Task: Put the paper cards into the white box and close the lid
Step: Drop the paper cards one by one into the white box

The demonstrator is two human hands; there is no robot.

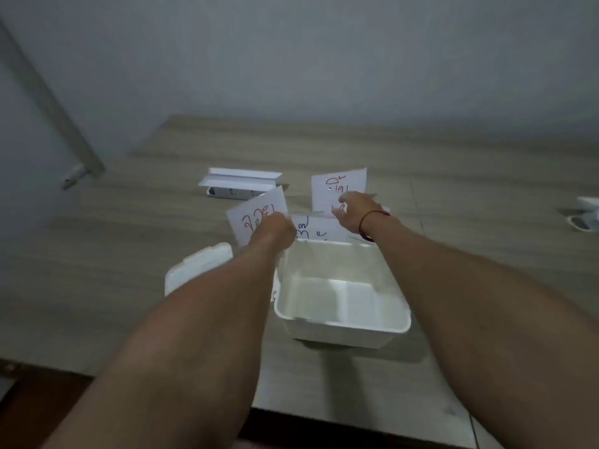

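Note:
The white box (pixel 340 325) stands open and empty near the table's front edge. Its lid (pixel 197 267) lies to the left, partly under my left forearm. My left hand (pixel 274 230) grips a paper card (pixel 249 210) with red writing, lifted and tilted just beyond the box's left corner. My right hand (pixel 355 210) holds another paper card (pixel 337 186) with red writing, raised upright beyond the box's far rim. A third paper card (pixel 316 230) lies flat between my hands, right behind the box.
A white power strip (pixel 240 186) lies on the wooden table (pixel 129 254) behind the cards. A white object (pixel 588 212) sits at the right edge. A grey wall rises behind the table. A metal bar (pixel 48 102) leans at the far left.

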